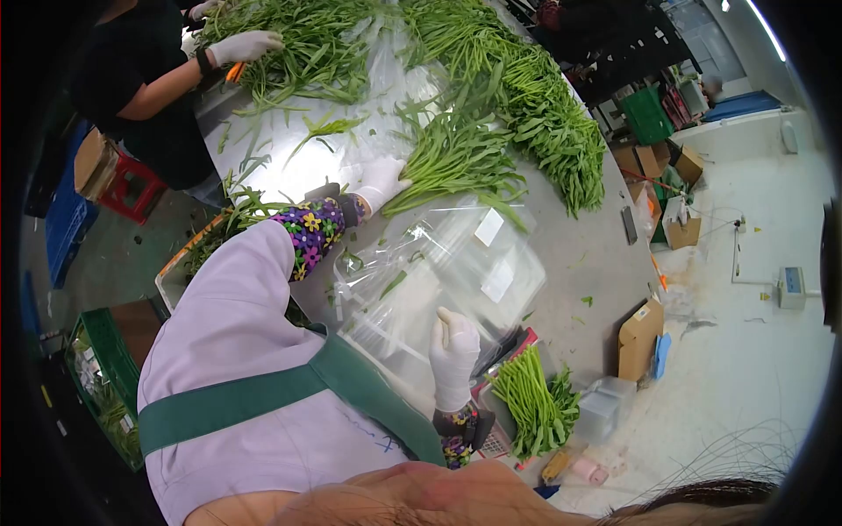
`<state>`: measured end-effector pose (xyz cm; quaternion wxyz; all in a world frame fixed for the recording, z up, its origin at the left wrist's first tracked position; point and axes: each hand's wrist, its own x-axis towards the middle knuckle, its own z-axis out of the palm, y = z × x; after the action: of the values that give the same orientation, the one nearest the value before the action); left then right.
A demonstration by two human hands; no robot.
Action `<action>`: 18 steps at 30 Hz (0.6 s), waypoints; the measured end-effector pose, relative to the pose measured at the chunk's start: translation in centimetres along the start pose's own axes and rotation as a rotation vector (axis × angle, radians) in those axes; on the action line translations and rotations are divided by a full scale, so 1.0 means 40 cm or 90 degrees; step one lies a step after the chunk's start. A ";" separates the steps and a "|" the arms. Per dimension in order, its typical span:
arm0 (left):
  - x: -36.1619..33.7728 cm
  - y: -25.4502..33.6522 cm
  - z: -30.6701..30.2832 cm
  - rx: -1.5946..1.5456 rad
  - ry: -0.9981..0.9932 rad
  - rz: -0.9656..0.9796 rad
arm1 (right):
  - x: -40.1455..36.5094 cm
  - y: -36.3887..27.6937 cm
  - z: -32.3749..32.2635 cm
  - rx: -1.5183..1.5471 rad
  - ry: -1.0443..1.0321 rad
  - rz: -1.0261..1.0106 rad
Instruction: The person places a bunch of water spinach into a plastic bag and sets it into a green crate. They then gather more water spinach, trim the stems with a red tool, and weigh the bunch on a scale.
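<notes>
My left hand (381, 182), in a white glove with a flowered sleeve cuff, is closed at the stem ends of a loose bunch of leafy greens (460, 158) on the metal table. My right hand (454, 351), also gloved in white, has its fingers curled together at the near edge of clear plastic bags (412, 294). Whatever lies inside that grip is mostly hidden. The bags lie flat in front of me, with white labels (498, 279) on them. A few loose leaves rest on the plastic.
Heaps of greens (548, 123) cover the far side of the metal table (627, 289). Across from me, a co-worker's gloved hand (248, 46) is at another heap. A bundle of greens (531, 403) sits by my right arm. A cardboard box (640, 340) stands at the right edge.
</notes>
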<state>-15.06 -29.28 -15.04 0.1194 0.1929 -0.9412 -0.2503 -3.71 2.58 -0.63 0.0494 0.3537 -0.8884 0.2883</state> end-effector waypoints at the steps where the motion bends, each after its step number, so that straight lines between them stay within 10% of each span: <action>1: 0.002 0.010 -0.010 0.008 -0.037 -0.016 | 0.004 0.000 0.001 -0.001 -0.002 0.001; 12: 0.063 -0.110 -0.007 -0.304 -0.082 -0.223 | 0.011 0.027 0.017 -0.015 -0.043 0.013; 18: 0.060 -0.143 0.000 -0.071 -0.239 -0.123 | 0.010 0.026 0.034 -0.013 -0.074 0.019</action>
<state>-15.49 -34.89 -17.67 -0.0718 0.2250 -0.9088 -0.3439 -4.52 2.21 -2.13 -0.0027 0.3563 -0.8978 0.2588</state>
